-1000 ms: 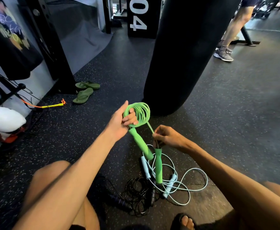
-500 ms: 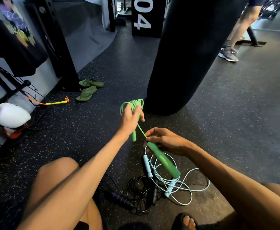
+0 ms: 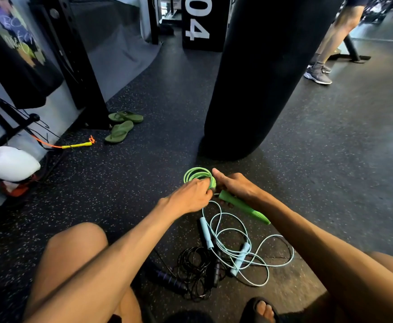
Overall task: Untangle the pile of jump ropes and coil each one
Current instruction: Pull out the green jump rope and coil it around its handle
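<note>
A green jump rope (image 3: 196,174) is wound into a small coil, held low over the floor in front of me. My left hand (image 3: 191,197) grips the coil from the left. My right hand (image 3: 235,185) holds one green handle (image 3: 244,207), which sticks out toward me and to the right; its thumb rests against the coil. On the floor between my knees lie a pale blue rope (image 3: 242,250) in loose loops with two handles and a black rope (image 3: 193,269) bunched up with dark handles.
A big black punching bag (image 3: 260,78) hangs right behind my hands. Green flip-flops (image 3: 121,127) and a yellow-orange rope handle (image 3: 76,145) lie at left near a black rack post (image 3: 74,66). Another person's legs (image 3: 330,43) stand at far right. My knees flank the pile.
Both hands came down and together. My right hand slid up the cord and closed on the green handle, bringing it against the coil; the second handle went out of sight.
</note>
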Demonstrator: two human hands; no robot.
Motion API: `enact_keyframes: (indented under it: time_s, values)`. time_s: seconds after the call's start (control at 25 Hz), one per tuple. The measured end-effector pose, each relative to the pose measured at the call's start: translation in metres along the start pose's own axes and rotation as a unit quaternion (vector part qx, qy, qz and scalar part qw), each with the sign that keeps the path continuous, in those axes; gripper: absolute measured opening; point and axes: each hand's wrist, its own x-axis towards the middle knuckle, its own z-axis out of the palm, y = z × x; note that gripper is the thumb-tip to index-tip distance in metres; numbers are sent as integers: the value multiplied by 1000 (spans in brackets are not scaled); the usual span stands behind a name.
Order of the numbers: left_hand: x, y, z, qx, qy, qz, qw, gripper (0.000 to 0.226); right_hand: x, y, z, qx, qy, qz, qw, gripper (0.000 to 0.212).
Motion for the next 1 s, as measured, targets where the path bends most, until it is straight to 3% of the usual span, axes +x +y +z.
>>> enact_keyframes:
  time_s: [0.12,0.32,0.44,0.68,0.84,1.0]
  values:
    - [-8,5,3,14,-24,6,1000,25,5,7,-2,-29,-9,22,999,62]
    - [-19,1,1,12,-14,56,998,25,9,9,3,61,-31,37,997,42]
    - [-31,-8,-1,-6,43,70,997,19,8,-3,13,65,-43,16,997,27]
    - [-59,-45,-11,26,185,59,981,22,28,-42,55,-10,-66,-44,997,31]
    - [-70,-80,-25,50,207,55,976,22,54,-60,86,-27,-99,-52,993,24]
    - [-78,-117,-34,30,250,13,968,4,99,-69,120,-65,-128,-65,987,19]
